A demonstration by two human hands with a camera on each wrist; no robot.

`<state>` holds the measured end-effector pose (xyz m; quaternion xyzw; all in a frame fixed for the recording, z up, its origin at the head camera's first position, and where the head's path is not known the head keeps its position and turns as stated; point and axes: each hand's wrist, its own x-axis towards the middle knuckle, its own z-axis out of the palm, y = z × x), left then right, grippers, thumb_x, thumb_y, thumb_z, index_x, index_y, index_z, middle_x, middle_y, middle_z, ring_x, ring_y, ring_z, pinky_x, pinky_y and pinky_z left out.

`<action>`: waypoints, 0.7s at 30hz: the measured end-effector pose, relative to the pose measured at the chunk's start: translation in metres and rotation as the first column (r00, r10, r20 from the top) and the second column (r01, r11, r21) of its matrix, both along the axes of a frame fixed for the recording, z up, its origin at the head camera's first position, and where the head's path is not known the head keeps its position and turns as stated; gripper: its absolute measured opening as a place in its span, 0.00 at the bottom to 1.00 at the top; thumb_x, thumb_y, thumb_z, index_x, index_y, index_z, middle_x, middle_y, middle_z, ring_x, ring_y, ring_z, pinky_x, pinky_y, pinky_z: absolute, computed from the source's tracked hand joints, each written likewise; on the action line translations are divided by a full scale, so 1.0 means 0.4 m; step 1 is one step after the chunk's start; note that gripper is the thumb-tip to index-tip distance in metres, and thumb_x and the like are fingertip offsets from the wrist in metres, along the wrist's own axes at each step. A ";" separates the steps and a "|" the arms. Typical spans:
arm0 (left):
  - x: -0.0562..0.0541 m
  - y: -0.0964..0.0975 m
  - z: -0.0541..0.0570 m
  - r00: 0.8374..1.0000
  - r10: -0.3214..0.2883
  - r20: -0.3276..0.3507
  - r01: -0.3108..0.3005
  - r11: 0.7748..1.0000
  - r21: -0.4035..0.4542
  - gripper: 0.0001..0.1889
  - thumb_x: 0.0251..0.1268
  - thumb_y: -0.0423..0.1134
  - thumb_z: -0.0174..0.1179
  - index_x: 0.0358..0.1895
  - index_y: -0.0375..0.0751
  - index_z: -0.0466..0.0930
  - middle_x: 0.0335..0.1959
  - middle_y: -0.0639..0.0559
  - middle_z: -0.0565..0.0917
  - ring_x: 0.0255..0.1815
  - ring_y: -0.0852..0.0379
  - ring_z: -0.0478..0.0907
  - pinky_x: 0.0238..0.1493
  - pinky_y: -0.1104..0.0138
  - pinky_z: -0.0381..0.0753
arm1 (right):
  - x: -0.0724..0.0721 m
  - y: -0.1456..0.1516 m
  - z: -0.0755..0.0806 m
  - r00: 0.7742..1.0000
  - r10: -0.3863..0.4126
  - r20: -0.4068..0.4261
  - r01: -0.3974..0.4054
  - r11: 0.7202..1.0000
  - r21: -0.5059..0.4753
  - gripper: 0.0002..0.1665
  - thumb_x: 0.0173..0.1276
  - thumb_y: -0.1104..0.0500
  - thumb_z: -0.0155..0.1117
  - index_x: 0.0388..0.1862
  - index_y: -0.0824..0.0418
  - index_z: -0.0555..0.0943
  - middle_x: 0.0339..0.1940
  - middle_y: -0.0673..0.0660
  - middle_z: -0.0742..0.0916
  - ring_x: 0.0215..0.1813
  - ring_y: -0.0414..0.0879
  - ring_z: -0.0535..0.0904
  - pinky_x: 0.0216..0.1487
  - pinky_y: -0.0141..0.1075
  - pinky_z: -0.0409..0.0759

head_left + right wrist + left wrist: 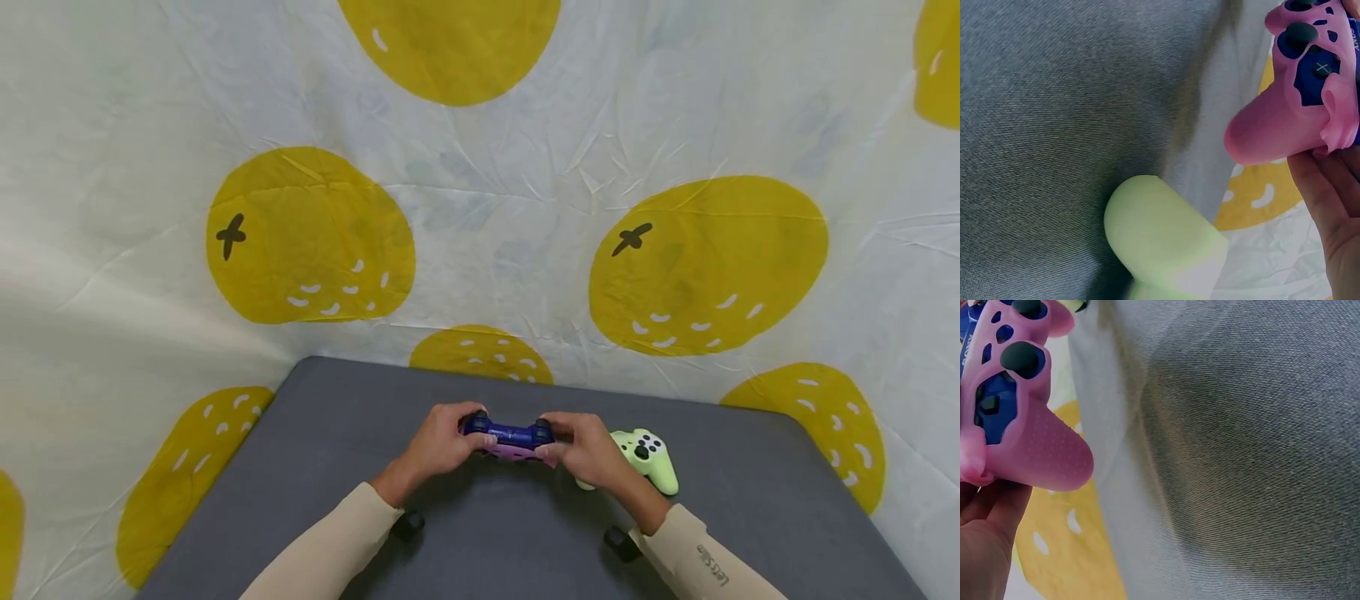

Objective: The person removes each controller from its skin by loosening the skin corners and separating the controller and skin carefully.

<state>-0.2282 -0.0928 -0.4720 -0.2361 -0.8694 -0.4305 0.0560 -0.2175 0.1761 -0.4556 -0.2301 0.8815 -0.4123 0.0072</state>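
You hold a blue game controller (512, 435) in a pink cover (1266, 128) with both hands.
Your left grip (448, 439) and right grip (588, 450) pinch its opposite ends, above the dark table (510, 542), low centre of the head frame; the cover bunches near the right grip. A pale green controller (656, 460) lies to the right, partly behind your right arm.

Beige-sleeved forearms (330, 540) converge forward, the bare left hand (441, 439) and bare right hand (588, 452) (thumbs (482, 440) pointing inward) both gripping.
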 end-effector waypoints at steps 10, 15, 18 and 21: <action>0.006 0.006 0.021 0.994 0.054 0.099 -0.057 0.998 0.021 0.10 0.69 0.47 0.69 0.45 0.47 0.86 0.34 0.54 0.85 0.33 0.60 0.76 0.37 0.68 0.77 | 0.001 0.000 0.021 0.996 0.029 0.081 -0.023 0.997 -0.070 0.19 0.69 0.60 0.73 0.55 0.70 0.86 0.44 0.64 0.93 0.40 0.43 0.90 0.40 0.30 0.85; 0.007 0.010 0.029 0.984 0.077 0.163 -0.084 0.996 0.042 0.10 0.70 0.46 0.68 0.45 0.45 0.86 0.35 0.52 0.85 0.34 0.58 0.77 0.39 0.64 0.78 | -0.003 0.001 0.028 0.994 0.045 0.101 -0.036 0.996 -0.086 0.20 0.70 0.61 0.72 0.56 0.72 0.85 0.42 0.66 0.93 0.39 0.43 0.90 0.40 0.30 0.84; 0.007 0.013 0.033 0.974 0.085 0.210 -0.100 0.993 0.059 0.10 0.70 0.47 0.67 0.45 0.45 0.87 0.35 0.51 0.85 0.35 0.57 0.77 0.40 0.63 0.78 | -0.003 0.001 0.035 0.990 0.041 0.135 -0.027 0.994 -0.109 0.21 0.70 0.61 0.71 0.56 0.73 0.84 0.41 0.66 0.93 0.38 0.43 0.89 0.40 0.30 0.84; 0.006 0.014 0.039 0.964 0.093 0.250 -0.113 0.991 0.067 0.12 0.70 0.48 0.67 0.45 0.44 0.87 0.35 0.51 0.85 0.35 0.57 0.78 0.40 0.63 0.78 | -0.002 0.001 0.043 0.985 0.026 0.169 -0.004 0.992 -0.128 0.22 0.71 0.60 0.70 0.57 0.74 0.84 0.41 0.66 0.93 0.38 0.43 0.89 0.42 0.29 0.84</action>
